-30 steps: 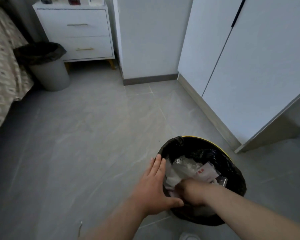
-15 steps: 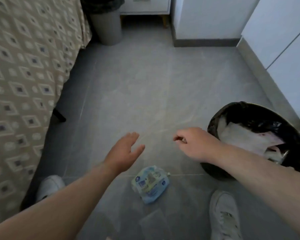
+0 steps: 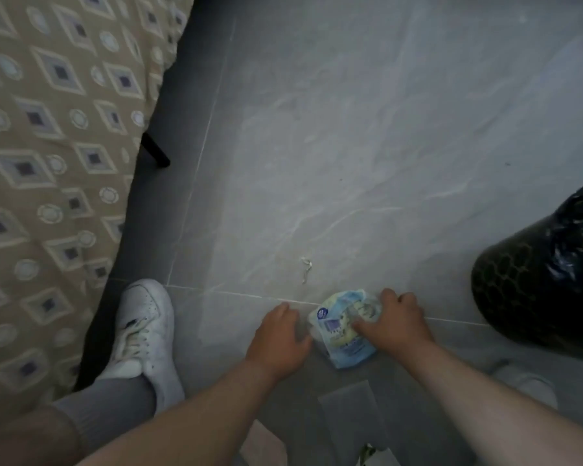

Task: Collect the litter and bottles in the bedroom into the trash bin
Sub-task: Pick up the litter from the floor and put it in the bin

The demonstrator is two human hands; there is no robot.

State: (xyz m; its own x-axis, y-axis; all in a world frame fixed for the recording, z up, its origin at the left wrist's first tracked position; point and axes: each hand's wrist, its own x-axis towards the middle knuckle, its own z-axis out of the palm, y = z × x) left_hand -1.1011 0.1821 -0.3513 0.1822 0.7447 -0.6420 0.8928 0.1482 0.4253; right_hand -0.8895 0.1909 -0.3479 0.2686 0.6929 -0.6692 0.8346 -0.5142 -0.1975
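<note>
Hands have dropped from hovering onto the next bit of litter

Right hand (image 3: 394, 326) now curls its fingers over the crumpled blue packet (image 3: 337, 334) lying on the floor (image 3: 350, 146) at the tile seam. Left hand (image 3: 276, 338) is loose and empty just beside it. The trash bin (image 3: 535, 284) is near on the right and the bed (image 3: 58, 129) edge is on the left, with open floor between. A small scrap (image 3: 306, 269) is still to grab, I'd say.

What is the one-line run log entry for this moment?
step: pick up litter | right hand: grips blue packet on floor | left hand: beside packet | trash bin: right, apart
</note>
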